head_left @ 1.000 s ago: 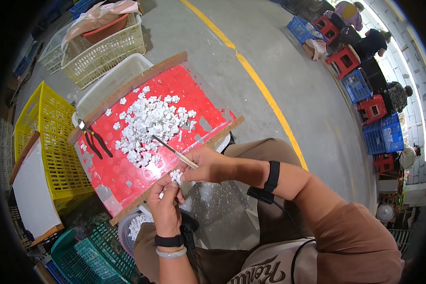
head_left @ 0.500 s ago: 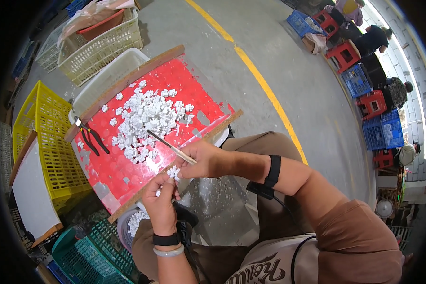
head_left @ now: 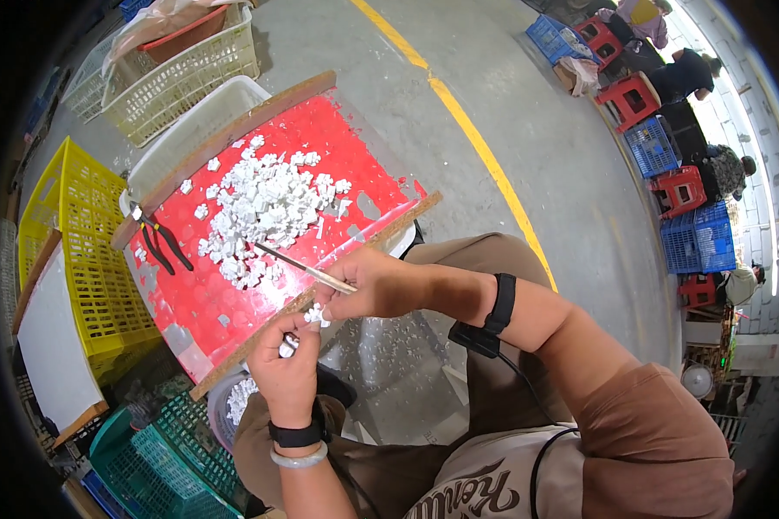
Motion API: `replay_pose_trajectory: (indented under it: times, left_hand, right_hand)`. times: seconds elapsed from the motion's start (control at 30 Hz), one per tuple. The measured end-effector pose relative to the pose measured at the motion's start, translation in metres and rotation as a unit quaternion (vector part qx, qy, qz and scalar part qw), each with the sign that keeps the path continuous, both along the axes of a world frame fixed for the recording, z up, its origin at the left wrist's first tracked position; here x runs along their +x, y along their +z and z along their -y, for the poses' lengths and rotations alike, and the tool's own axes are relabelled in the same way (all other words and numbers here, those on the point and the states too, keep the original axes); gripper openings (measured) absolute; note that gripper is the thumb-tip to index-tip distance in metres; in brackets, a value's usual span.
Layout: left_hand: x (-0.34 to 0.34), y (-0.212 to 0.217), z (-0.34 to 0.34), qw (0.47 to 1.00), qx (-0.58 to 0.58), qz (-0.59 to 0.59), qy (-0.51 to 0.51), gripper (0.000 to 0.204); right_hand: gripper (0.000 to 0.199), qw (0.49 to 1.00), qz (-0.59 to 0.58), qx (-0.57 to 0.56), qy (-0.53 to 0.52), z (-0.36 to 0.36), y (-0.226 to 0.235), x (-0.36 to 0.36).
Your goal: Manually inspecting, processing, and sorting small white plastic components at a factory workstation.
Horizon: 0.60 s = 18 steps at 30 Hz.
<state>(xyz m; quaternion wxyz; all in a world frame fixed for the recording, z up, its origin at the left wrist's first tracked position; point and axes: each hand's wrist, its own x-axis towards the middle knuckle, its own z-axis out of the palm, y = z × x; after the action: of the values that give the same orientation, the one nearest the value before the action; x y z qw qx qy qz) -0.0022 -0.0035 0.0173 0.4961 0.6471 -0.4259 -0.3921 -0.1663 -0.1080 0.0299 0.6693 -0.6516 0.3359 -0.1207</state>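
Observation:
Just past the near edge of the red board (head_left: 346, 130), my two hands meet. In my right hand (head_left: 368, 281) lies a slim tool (head_left: 290, 260) with a narrow dark blade and a pale handle, its blade pointing out over the board. Between the fingertips of both hands is a small white flower-shaped piece (head_left: 315, 315). My left hand (head_left: 281, 363) is closed, pinching that piece, and another white bit (head_left: 288, 345) shows in its curled fingers. A heap of similar white pieces (head_left: 264, 208) covers the board's middle. Pliers with dark handles (head_left: 160, 240) lie at its left.
Wooden strips (head_left: 234, 130) edge the board. At left stand a yellow crate (head_left: 104, 259) and a teal basket (head_left: 169, 450); a cream crate (head_left: 182, 86) is beyond. A tub (head_left: 222, 411) with white pieces sits by my left leg. People sit far right near red stools (head_left: 627, 102).
The board appears slightly higher and further left in view. My left hand has turned a little, showing more of the white bit in its curled fingers. Both hands keep their holds.

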Motion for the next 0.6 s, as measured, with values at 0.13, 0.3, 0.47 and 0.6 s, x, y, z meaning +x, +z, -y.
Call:
replay_pose_trajectory:
  times: [0.13,0.3,0.47,0.6]
  left_hand:
    - [-0.001,0.005,-0.001,0.989,-0.053,0.138,-0.027,0.007]
    - [-0.002,0.006,0.0,0.98,-0.058,0.19,-0.025,0.007]
    - [0.006,-0.001,-0.001,1.0,0.026,-0.01,-0.001,0.005]
    - [0.006,0.003,0.001,0.979,0.071,-0.189,-0.013,0.009]
  right_hand:
    - [0.014,0.999,-0.016,-0.036,0.015,-0.003,-0.005,0.0]
    - [0.017,0.996,-0.002,-0.09,0.008,-0.008,-0.008,0.001]
    - [0.018,1.0,-0.026,-0.003,-0.016,-0.004,0.001,0.004]
    - [0.017,1.0,-0.011,-0.016,-0.013,-0.003,-0.005,0.004]
